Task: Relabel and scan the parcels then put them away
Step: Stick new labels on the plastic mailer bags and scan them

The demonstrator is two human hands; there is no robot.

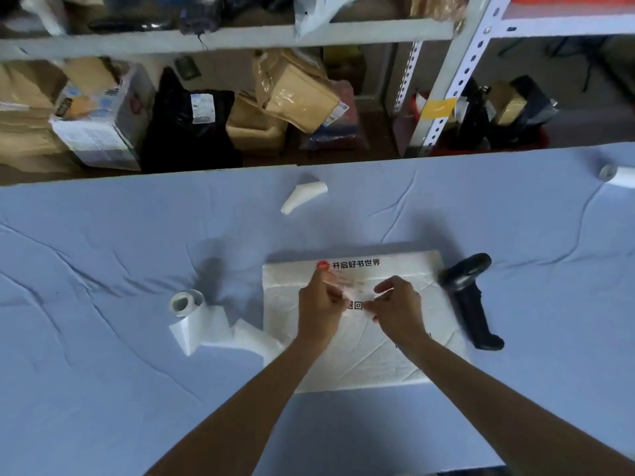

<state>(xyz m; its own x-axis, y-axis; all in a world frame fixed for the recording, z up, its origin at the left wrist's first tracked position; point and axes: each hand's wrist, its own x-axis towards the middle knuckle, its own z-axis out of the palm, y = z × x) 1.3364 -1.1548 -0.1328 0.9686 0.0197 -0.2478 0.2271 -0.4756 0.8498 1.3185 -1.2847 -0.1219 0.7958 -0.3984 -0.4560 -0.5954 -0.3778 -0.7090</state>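
Observation:
A flat white parcel with a red logo and black print lies on the blue-covered table. Over its upper half, my left hand and my right hand both pinch a small, thin label, one at each end. The label is blurred and partly hidden by my fingers. A black handheld scanner lies just right of the parcel, touching its edge. A roll of white labels sits left of the parcel, its strip trailing toward the parcel's lower left corner.
A peeled white backing scrap lies farther back on the table. Another white roll sits at the far right edge. Behind the table, metal shelves hold several brown, black and white parcels.

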